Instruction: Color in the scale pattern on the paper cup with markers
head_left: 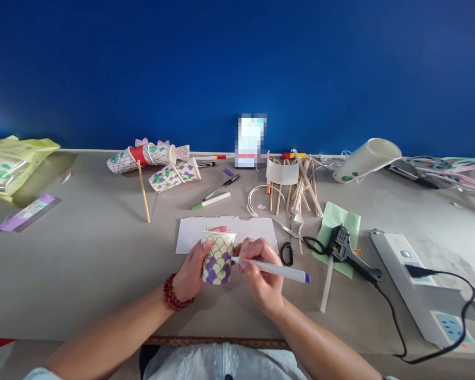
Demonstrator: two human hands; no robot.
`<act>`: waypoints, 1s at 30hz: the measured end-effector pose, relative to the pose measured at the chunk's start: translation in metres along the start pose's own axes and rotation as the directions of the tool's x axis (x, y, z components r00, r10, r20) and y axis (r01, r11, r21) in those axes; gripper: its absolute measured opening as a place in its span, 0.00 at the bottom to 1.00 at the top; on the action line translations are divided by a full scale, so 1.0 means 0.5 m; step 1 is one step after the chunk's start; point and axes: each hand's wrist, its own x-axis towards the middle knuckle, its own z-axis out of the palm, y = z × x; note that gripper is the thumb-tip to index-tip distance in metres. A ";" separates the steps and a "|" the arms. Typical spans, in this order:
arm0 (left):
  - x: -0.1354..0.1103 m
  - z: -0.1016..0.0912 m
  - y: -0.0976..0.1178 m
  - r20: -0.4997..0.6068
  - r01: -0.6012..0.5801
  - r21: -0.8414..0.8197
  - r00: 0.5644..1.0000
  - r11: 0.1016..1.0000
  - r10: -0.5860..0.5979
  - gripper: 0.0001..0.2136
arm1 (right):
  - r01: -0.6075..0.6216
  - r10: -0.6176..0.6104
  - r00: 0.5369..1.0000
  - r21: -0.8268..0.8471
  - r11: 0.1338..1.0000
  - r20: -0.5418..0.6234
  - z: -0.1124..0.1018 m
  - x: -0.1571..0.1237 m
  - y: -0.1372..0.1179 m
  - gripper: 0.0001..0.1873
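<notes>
A paper cup (218,258) stands upright in my left hand (192,269), whose fingers wrap round its left side and back. Green scale outlines cover the cup, and several lower scales are purple. In my right hand (263,272) a white marker (281,270) with a purple end is pinched. The marker's tip meets the right side of the cup, or nearly so; I cannot tell which. Just behind both hands lies a white sheet (257,229). Scissors (288,232) with black handles rest to the right of it.
A hot glue gun (346,250) lies on green paper (332,221), near a power strip (404,285) with a black cord. Farther back are decorated cups (176,174), wooden sticks (301,190), a phone (250,140), a green marker (211,200) and a cup stack (366,161).
</notes>
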 end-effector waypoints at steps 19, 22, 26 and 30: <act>0.001 -0.004 -0.002 0.027 -0.051 0.034 0.998 0.998 0.050 0.29 | 0.005 -0.005 1.000 -0.018 1.000 -0.008 -0.004 0.000 0.003 0.08; 0.000 0.000 0.000 0.024 -0.066 0.040 0.998 0.997 0.065 0.28 | 0.003 -0.003 1.000 -0.014 1.000 -0.004 -0.003 -0.001 0.002 0.08; 0.001 0.003 0.001 0.034 -0.078 0.019 0.996 0.997 0.078 0.26 | 0.007 -0.007 1.000 -0.012 1.000 0.001 0.001 0.000 0.000 0.08; 0.002 -0.001 -0.003 0.043 -0.058 0.005 0.997 0.998 0.057 0.25 | 0.002 -0.002 1.000 -0.021 1.000 0.007 0.004 0.001 -0.003 0.08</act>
